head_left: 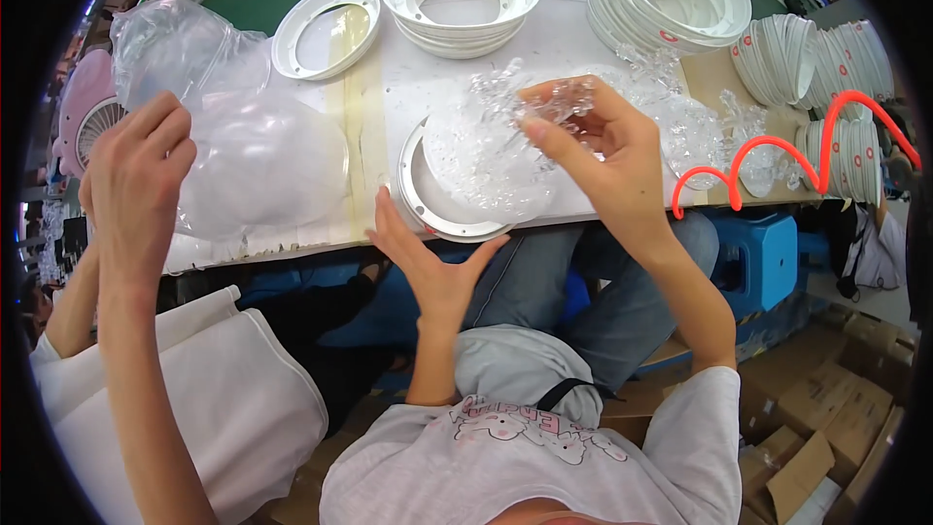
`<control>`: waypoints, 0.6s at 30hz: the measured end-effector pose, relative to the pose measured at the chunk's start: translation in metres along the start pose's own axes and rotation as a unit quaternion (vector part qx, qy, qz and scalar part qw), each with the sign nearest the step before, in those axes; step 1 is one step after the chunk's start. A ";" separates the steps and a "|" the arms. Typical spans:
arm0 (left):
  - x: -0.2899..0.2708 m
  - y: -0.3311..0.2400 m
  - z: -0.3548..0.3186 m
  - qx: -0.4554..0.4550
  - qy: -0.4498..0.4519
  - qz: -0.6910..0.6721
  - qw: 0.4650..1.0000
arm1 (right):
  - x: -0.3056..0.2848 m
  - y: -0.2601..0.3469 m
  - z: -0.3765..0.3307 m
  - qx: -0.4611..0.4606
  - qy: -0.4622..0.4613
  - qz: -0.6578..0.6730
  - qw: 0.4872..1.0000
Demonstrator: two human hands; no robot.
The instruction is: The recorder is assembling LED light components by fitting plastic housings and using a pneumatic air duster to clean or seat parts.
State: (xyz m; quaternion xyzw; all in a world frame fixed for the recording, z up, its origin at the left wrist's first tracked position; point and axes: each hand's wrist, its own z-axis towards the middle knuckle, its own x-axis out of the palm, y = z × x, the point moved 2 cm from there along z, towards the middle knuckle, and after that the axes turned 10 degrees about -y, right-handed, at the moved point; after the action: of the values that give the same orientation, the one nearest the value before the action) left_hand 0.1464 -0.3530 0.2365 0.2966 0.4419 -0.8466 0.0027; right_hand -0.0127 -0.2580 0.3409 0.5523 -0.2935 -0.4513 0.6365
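Note:
My left hand (428, 267) is open, thumb and fingers spread, at the near side of a white ring-shaped frame (413, 196) on the table. The fingertips are at the frame's rim. Over the frame, partly covering it, is a round translucent clear plastic piece (478, 170) with glittering, beaded surface. My right hand (617, 151) is closed, thumb and fingers pinching spiky clear plastic (501, 97) above it. Whether the spiky part and the round piece are one cannot be made out. More clear textured plastic pieces (692, 141) lie right of my right hand.
Stacked white rings (462, 34) and a single ring (290, 47) stand at the back. More stacks (607, 15) are at right, near a coiled red hose (731, 180). At left are clear domes (267, 170), a plastic bag (160, 44), a pink fan (83, 102) and a co-worker's hands (141, 170).

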 end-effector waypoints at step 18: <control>0.016 -0.033 0.041 -0.237 -0.078 -0.598 0.762 | 0.019 0.070 0.005 0.040 0.125 0.047 0.990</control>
State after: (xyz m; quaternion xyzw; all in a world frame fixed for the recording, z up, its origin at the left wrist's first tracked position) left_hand 0.1036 -0.3595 0.2710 -0.1049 0.7141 -0.5652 -0.3995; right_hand 0.0086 -0.2787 0.4068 0.6149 -0.2549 -0.3367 0.6660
